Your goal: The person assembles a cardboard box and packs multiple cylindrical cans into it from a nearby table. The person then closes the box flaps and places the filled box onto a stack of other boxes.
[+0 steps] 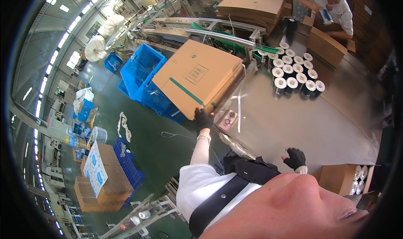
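Observation:
My left hand (204,120), in a black glove with bare fingertips, reaches out to the near corner of a stack of flattened cardboard boxes (201,73). Its fingers grip the edge of the cardboard at that corner. The stack rests beside the metal worktable (268,121), partly above blue crates. My right hand (295,158), gloved the same way, is over the near part of the worktable. Its fingers are apart and hold nothing. Farther along the table stand several dark rolls with white ends (300,67), grouped upright.
Near my right hand, an open carton (338,179) holds wrapped rolls. A co-worker (329,6) in a blue cap handles something beside a carton at the far right. Blue crates (142,71) stand left of the cardboard. A conveyor (210,27) runs behind; boxes (105,176) sit lower left.

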Available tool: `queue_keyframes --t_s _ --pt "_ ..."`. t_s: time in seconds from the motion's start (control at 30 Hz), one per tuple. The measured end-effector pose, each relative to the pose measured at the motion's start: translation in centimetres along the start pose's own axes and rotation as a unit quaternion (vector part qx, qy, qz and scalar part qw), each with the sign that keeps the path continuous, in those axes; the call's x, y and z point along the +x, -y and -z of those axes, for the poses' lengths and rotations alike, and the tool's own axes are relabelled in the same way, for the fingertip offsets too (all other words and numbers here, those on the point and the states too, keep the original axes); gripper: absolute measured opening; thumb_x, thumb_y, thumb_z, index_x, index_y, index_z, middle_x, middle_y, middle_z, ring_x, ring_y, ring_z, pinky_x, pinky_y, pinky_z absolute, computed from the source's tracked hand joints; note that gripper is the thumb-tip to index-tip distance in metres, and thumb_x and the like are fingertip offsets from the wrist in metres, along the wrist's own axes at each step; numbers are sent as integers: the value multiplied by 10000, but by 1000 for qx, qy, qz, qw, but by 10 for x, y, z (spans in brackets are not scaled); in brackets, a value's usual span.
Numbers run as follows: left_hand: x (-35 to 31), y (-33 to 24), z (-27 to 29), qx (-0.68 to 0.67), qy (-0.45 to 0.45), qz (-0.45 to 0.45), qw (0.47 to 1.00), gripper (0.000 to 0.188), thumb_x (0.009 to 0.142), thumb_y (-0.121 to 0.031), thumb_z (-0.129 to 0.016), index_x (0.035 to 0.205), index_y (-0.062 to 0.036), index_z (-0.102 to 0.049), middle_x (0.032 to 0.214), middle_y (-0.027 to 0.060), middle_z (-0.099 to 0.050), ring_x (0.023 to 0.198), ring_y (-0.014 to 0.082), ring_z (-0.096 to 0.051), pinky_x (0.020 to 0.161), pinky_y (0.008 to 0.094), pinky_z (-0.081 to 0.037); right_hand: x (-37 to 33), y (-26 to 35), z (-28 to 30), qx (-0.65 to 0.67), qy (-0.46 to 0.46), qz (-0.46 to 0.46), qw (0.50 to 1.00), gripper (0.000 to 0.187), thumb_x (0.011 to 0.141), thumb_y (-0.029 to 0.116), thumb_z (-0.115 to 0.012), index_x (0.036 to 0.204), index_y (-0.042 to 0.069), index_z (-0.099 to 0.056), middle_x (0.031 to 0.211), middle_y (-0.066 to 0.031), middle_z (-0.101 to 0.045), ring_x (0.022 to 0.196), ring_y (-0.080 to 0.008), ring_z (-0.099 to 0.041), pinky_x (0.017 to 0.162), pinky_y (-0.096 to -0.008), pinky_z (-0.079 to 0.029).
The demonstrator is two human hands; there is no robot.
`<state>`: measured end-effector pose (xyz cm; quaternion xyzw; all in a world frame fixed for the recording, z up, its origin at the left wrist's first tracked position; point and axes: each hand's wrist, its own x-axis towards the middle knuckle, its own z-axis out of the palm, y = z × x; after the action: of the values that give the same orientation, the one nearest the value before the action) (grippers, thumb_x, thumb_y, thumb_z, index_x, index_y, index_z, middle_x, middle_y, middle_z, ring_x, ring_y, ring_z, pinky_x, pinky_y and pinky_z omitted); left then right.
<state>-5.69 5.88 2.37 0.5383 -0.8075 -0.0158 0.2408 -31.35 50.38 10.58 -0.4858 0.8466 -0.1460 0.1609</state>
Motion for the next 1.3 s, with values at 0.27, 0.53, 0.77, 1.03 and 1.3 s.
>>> queue_keyframes --t_s 0.27,0.53,0.77,1.03,1.3 --pt "34 84 5 55 12 68 996 882 641 -514 -717 1275 20 -419 1290 311 -362 1220 477 -312 1024 542 -258 154 180 24 20 -61 307 949 342 667 347 -673 883 90 -613 769 -104 -572 761 -288 -565 683 -415 -415" --pt "30 69 -5 50 -18 -31 998 581 728 -219 -675 1227 -19 -451 1264 256 -361 1186 456 -327 970 589 -271 136 195 -34 -13 132 271 953 423 752 494 -597 913 105 -628 844 -125 -633 813 -309 -618 718 -424 -458" --pt "30 77 10 20 -35 -177 983 485 662 -75 -644 1126 -24 -512 1143 167 -507 1093 346 -453 884 460 -383 96 140 -11 -33 84 152 984 399 713 420 -640 955 102 -652 823 -128 -634 800 -298 -611 698 -412 -453" --pt "77 -91 141 -109 -153 -338 922 272 755 -63 -603 1023 -95 -574 984 102 -624 900 304 -575 765 412 -445 44 95 4 57 -29 143 988 527 739 321 -669 1189 78 -540 1136 -178 -567 1031 -305 -558 877 -390 -432" --pt "-89 -282 256 -335 -104 -513 783 157 648 -161 -692 758 -127 -586 808 38 -590 735 212 -573 632 353 -447 34 124 78 244 -475 84 842 626 754 226 -700 1275 0 -437 1305 -223 -428 1248 -333 -401 1008 -410 -350"
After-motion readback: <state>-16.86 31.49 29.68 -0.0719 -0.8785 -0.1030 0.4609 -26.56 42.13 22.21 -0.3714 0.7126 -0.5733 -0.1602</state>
